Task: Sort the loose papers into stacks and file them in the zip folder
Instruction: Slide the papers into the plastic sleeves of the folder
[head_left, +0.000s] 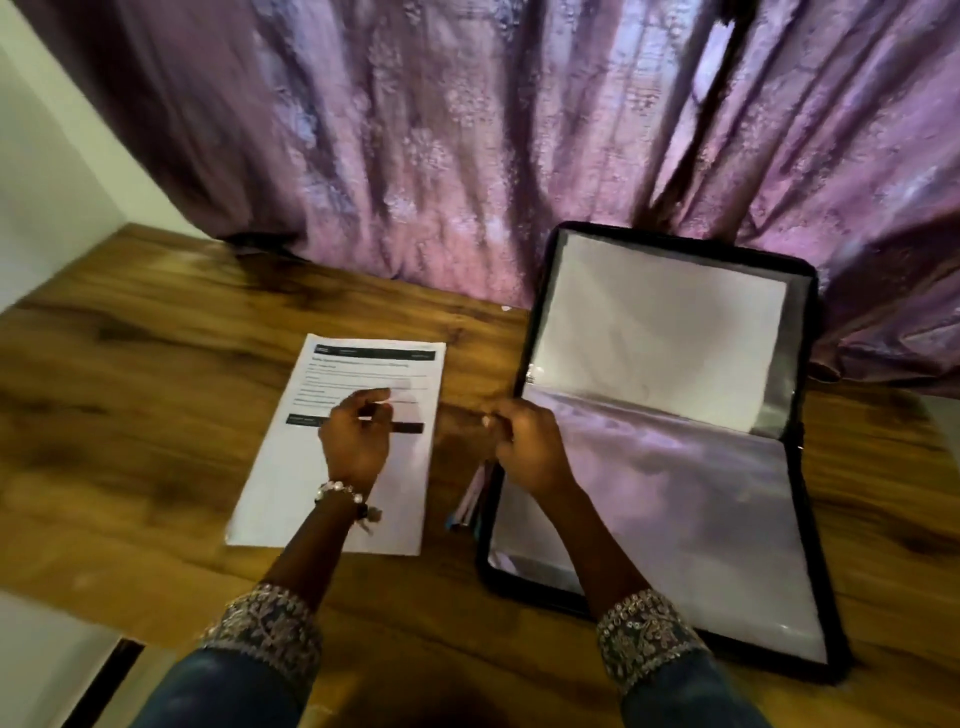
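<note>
A stack of printed white papers (343, 467) lies on the wooden table (130, 395), left of centre. My left hand (356, 441) is over the middle of the top sheet with its fingers curled down. Blur hides whether it pinches the sheet. The black zip folder (810, 467) lies open on the right, showing clear plastic sleeves, with a white sheet (660, 332) in the upper sleeve. My right hand (527, 447) hovers at the folder's left edge near the spine, fingers loosely curled and holding nothing that I can see.
A purple patterned curtain (467, 145) hangs behind the table and drapes onto its back edge. Coloured tabs (470, 499) stick out at the folder's left edge. A white wall (47, 208) is at the left, and the table's front edge runs near my sleeves.
</note>
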